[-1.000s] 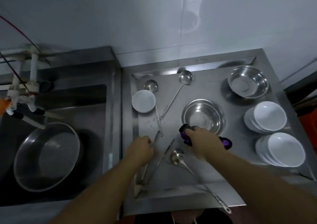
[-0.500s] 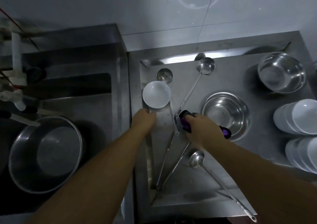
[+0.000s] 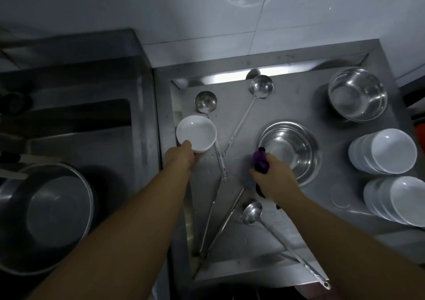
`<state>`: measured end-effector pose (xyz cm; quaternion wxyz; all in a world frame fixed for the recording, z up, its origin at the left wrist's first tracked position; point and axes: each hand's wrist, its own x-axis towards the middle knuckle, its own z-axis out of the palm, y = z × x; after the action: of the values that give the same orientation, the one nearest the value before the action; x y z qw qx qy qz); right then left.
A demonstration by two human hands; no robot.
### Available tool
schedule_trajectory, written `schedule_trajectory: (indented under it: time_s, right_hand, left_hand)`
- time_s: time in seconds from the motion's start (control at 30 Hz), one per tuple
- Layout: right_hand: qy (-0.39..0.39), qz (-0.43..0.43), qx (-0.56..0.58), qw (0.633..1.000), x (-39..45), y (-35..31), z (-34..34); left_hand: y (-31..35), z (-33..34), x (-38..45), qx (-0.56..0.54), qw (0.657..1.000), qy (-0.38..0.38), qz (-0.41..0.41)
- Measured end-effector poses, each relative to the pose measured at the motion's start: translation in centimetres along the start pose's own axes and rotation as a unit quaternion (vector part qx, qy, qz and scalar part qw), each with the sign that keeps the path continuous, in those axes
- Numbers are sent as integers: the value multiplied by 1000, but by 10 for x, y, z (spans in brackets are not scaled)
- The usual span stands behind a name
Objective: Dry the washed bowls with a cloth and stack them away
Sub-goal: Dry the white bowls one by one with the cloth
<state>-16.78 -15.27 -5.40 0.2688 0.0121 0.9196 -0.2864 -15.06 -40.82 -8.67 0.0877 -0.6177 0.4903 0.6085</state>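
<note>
- Four ladles are crossing the middle of the steel counter (image 3: 299,92): one ladle (image 3: 205,102) near the back left corner, a long ladle (image 3: 261,86) by the back edge, and a third ladle (image 3: 251,212) running toward the front right corner.
- A steel bowl (image 3: 288,149) is occupying the centre, another steel bowl (image 3: 357,94) the back right corner.
- Two stacks of white bowls (image 3: 388,153) (image 3: 404,201) are lining the right edge.
- Bare counter is lying open between the centre bowl and those stacks.
- A large basin (image 3: 46,217) is filling the sink (image 3: 76,138) beyond the left edge.
</note>
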Motion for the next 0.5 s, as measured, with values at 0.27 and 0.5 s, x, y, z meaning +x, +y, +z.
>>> schedule_trajectory:
  time_s: [0.27,0.5]
  right_hand:
    - [-11,4,180,984,-46,-44,-26]
    - [-52,-116,301,945,-91,-108,-78]
  left_hand:
    - [-13,-38,-56,-18,997,-59,54]
    - [-18,-55,-165,-92,972,-200,77]
